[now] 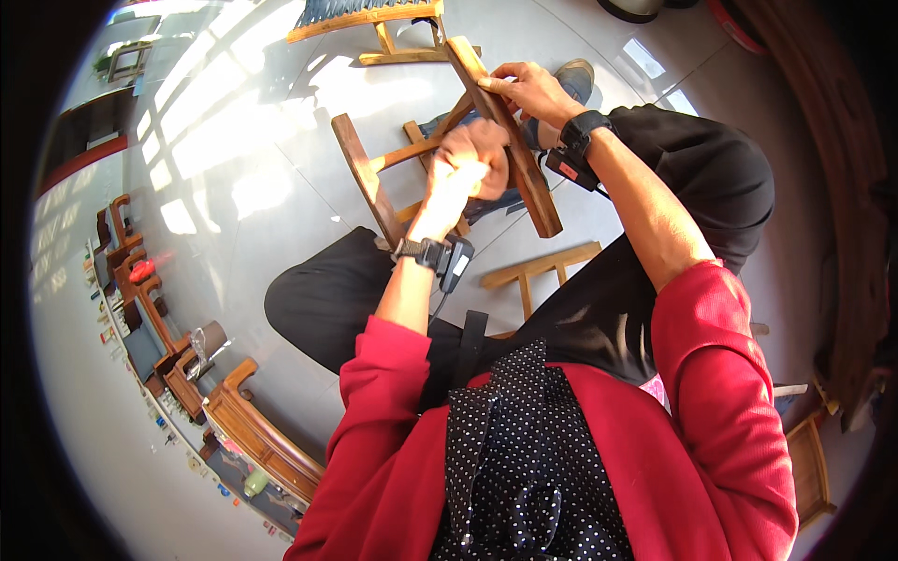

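A wooden folding stool frame [536,187] stands between my knees, its thick top bar slanting from far left to near right. My right hand [538,93] is closed on the far part of that bar, thumb on top. My left hand [472,159] is beside the bar's middle; motion smears its fingers, so its grip and any contents cannot be made out. A second bar [363,178] of the frame lies to the left, joined by crosspieces. Dark blue material [491,208] shows under the frame, partly hidden by my left hand and the bar.
A wooden stool with a blue woven seat [365,13] stands at the far side. Another wooden frame [543,265] lies on the floor between my legs. Wooden chairs and a bench [257,435] line the left wall. A shoe [575,79] is just beyond my right hand.
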A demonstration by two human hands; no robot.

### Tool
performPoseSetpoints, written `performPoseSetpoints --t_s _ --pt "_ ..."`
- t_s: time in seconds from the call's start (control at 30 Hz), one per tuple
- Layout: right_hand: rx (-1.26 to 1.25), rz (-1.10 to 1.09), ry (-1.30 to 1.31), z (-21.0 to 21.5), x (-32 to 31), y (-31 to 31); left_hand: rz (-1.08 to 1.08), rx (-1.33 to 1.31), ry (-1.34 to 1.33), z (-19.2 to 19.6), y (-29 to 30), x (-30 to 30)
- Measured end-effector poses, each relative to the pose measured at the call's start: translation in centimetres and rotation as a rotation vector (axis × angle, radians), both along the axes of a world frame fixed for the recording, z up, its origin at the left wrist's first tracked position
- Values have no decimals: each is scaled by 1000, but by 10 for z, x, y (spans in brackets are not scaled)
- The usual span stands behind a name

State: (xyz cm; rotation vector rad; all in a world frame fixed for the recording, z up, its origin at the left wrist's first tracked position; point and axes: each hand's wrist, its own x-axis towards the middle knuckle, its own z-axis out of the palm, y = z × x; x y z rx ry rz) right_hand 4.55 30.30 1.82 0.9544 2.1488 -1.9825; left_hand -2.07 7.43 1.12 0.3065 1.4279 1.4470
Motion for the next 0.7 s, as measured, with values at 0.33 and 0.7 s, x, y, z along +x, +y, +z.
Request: performPoseSetpoints --t_s 0.33,0.7 --pt "28 3 17 5 -2 -1 -153 -51 338 19 0 19" --pt "93 -15 32 1 -3 -3 -47 -28 378 24 6 35"
